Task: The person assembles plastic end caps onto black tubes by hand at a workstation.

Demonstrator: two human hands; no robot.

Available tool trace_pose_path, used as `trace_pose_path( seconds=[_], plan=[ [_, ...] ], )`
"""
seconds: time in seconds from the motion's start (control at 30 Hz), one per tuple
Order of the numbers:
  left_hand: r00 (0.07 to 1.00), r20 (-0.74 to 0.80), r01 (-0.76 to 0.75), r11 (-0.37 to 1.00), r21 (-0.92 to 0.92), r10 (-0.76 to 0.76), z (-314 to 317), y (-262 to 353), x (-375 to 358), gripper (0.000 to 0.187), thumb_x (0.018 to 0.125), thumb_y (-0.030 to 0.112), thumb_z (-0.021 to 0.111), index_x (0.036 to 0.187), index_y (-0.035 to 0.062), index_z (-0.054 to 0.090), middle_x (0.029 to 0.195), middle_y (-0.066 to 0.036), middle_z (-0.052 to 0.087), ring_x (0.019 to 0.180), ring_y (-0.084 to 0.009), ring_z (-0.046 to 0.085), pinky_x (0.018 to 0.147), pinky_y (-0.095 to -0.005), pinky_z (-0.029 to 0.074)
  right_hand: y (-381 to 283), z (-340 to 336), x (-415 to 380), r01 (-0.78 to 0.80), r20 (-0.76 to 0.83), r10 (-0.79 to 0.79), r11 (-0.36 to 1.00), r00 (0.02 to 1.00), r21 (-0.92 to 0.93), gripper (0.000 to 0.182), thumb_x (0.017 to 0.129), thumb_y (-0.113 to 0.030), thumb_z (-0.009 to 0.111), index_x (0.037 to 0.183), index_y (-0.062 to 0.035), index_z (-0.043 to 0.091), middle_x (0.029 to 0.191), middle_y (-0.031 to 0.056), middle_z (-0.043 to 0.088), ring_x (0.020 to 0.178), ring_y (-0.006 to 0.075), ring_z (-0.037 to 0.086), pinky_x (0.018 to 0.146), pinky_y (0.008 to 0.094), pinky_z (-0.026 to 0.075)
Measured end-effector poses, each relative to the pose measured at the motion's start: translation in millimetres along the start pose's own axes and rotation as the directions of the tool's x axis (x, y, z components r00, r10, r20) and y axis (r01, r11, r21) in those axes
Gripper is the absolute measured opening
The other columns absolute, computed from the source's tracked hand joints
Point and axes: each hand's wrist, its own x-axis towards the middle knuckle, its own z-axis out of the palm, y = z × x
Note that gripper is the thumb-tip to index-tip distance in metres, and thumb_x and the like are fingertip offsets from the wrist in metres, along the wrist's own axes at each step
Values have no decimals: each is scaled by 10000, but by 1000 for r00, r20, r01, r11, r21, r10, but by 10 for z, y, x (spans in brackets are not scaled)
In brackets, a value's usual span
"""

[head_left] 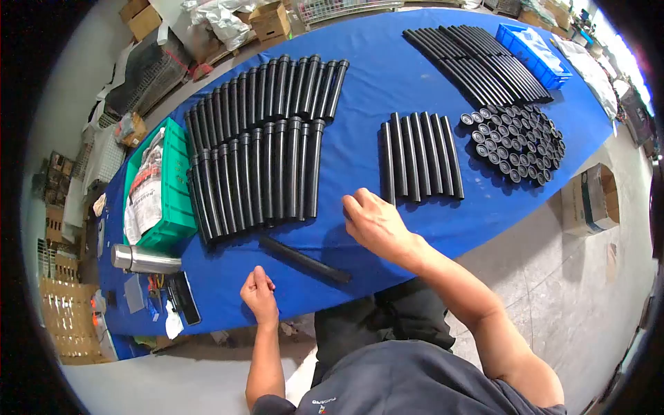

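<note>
My left hand (259,296) is closed, thumb up, just over the near edge of the blue tablecloth; what it holds, if anything, is hidden. My right hand (374,221) is also closed, fingers bent down beside the lower end of the leftmost tube in a row of several plain black tubes (413,155). Whether anything is in its fingers cannot be seen. A single black tube (304,261) lies slanted on the cloth between my hands, apart from both. Beyond it are two rows of black tubes with caps (266,166) at their far ends.
Round black caps (515,142) lie heaped at the right. More thin black tubes (477,62) and a blue crate (508,40) are at the far right. At the left are a green crate (181,187), a steel flask (146,260), a phone-like black object (182,297) and small tools.
</note>
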Motion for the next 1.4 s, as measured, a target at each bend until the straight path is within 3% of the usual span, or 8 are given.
trace_pose_path(
  seconds=[0.1,0.2,0.27,0.37,0.8,1.03,1.23,1.4],
  plan=[
    [1000,-12,5,998,65,-4,17,63,-17,468,1060,331,555,656,115,462,582,31,455,515,-55,426,476,-230,315,125,328,-45,-153,111,155,988,982,-24,219,810,-67,674,965,2,536,910,188,530,838,372,623,744,467,551],
    [894,133,-448,845,292,428,128,190,-66,61,959,98,590,953,38,595,961,-113,617,848,-213,587,692,-314,471,80,249,-103,-120,101,125,991,987,-60,401,783,-36,687,1154,36,554,983,208,565,868,368,660,700,442,585],
    [624,465,-781,494,381,628,88,253,-11,456,817,-78,577,1263,15,597,1368,-216,572,1247,-413,546,1005,-464,486,-39,65,-135,-143,42,145,989,989,-44,472,787,-31,687,1229,45,539,993,205,568,864,371,659,702,448,582],
    [520,674,-849,402,342,524,266,412,-84,530,767,-84,592,1280,44,618,1356,-172,595,1295,-395,535,1135,-554,386,-252,-290,-335,-137,16,137,988,990,65,495,823,-39,674,1288,40,523,995,199,569,838,375,655,699,455,573],
    [519,758,-837,416,356,396,437,510,-11,388,675,-38,649,1054,43,669,994,-132,588,966,-328,612,1000,-525,483,-296,15,-881,-527,370,380,521,848,671,253,918,-47,637,1163,18,634,1000,188,684,837,333,695,734,417,558],
    [644,721,-666,651,365,255,481,869,-291,419,672,-48,608,1085,7,649,1024,-172,604,933,-363,638,818,-437,542,-374,-66,-741,-382,402,77,513,912,769,498,861,-67,702,1342,-23,584,1004,194,687,818,318,692,731,401,552],
    [576,768,-707,642,297,279,667,944,-361,518,660,-67,639,1174,-8,614,1063,-178,639,975,-366,657,871,-433,543,-301,147,-933,-238,233,76,515,970,823,508,880,-245,773,1314,-31,617,938,178,686,826,349,683,718,429,539],
    [726,677,-485,787,381,119,626,770,-351,374,698,-87,676,1050,4,589,1061,-142,657,967,-245,653,863,-334,520,-219,125,-970,-277,253,119,514,960,812,514,875,-260,778,1288,4,623,946,186,694,850,346,691,737,424,544]
  ],
)
